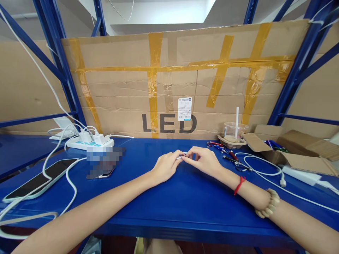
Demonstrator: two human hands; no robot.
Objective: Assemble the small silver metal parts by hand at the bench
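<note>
Over the middle of the blue shelf, my left hand (165, 166) and my right hand (203, 160) meet fingertip to fingertip. A thin whitish, rod-like piece (179, 157) is pinched in the left fingers, and its kind is too small to make out. The right thumb and index finger close on its other end, partly hiding it. Both wrists rest low near the surface. Right of my right hand lie several pens (233, 155) in red, blue and black.
A plastic cup (233, 131) with a straw stands in a cardboard holder at back right. Beside it are an opened carton (304, 162) and a white cable (265, 173). On the left lie a power strip (90, 143) and a phone (42, 178). A taped cardboard sheet (127, 98) closes the back.
</note>
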